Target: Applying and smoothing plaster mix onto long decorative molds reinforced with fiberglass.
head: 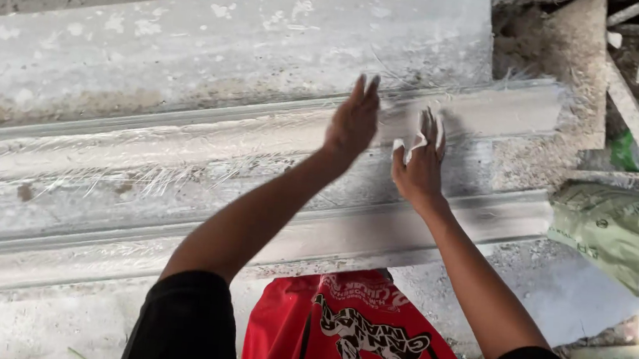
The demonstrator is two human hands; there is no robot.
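One long plaster moulding fills my view, lying across the bench with loose fibres showing along its ridges. I judge it heavy, stiff and brittle, best supported from underneath along its length. My left hand lies flat and released on its upper curve. My right hand is clenched on a small white rag, pressed against the same curve.
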